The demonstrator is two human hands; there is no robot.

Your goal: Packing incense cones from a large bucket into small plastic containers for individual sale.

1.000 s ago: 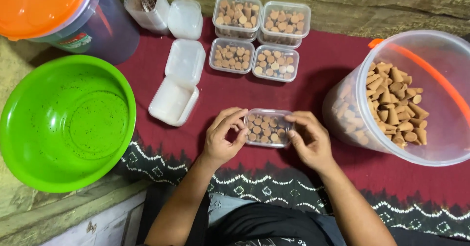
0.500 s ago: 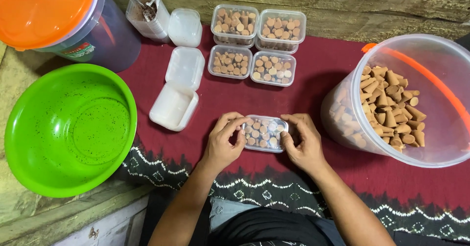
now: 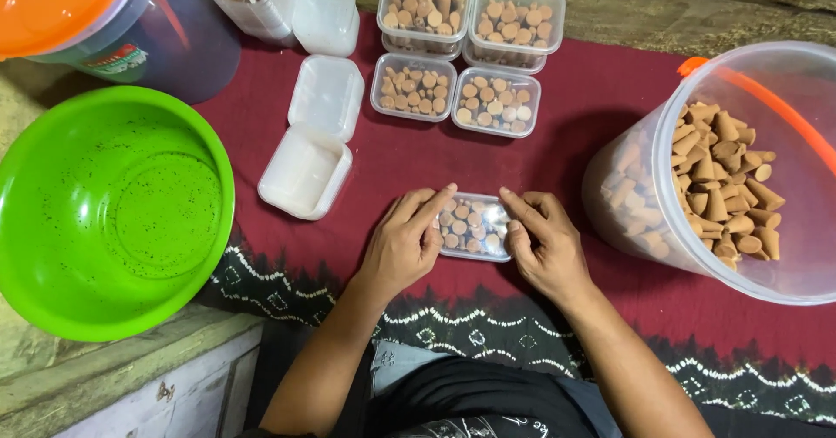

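Box: our small clear box holds brown cones, long axis 9 to 3.
Tub: at 3, tub of cones.
Hands: our left hand and right hand press flat on the box ends.

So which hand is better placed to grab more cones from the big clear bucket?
Probably the right hand. It rests at the small box on the side facing the clear bucket; the left hand would have to cross over the box.
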